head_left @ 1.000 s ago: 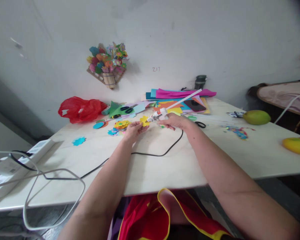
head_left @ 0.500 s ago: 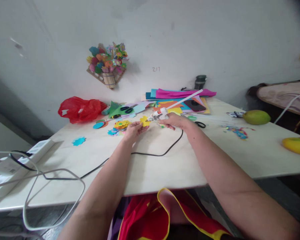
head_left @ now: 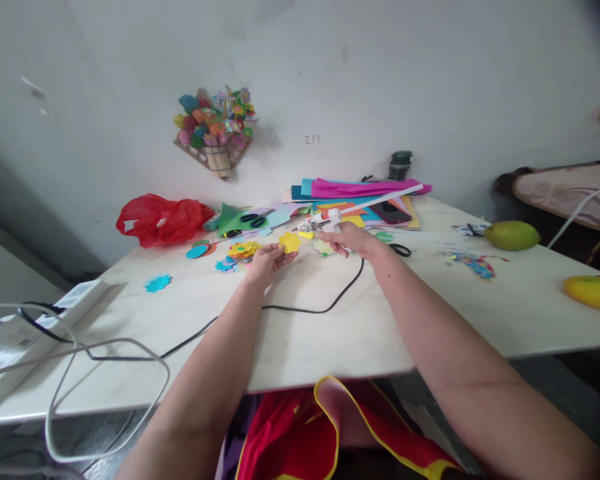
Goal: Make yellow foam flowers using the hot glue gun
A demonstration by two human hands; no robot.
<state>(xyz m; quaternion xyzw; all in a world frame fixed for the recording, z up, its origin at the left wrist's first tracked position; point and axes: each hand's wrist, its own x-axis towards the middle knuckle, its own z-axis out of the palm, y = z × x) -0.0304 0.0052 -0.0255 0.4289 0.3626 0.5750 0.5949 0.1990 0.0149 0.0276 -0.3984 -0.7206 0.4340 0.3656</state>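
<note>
Pinched in the fingers of my left hand (head_left: 269, 261) is a yellow paper flower (head_left: 290, 242), held a little above the table. My right hand (head_left: 346, 239) is closed round a white glue gun (head_left: 333, 217), whose nozzle points left, just right of the flower. A long white glue stick (head_left: 385, 199) sticks out of its back end. Beside my left hand lies a pile of yellow paper flowers (head_left: 243, 249), with blue ones (head_left: 225, 265) next to it. A pale flower (head_left: 323, 247) lies beneath the glue gun.
Black scissors (head_left: 253, 219), a red plastic bag (head_left: 163, 220) and coloured paper (head_left: 365, 189) lie along the back. A black cord (head_left: 300, 309) crosses the white table (head_left: 330, 353). Mangoes (head_left: 513, 235) are at the right, a power strip (head_left: 75, 300) at the left.
My right hand has drawn the glue gun slightly right, away from the flower, and its glue stick is tilted lower. The yellow flower in my left hand has turned to show more of its face.
</note>
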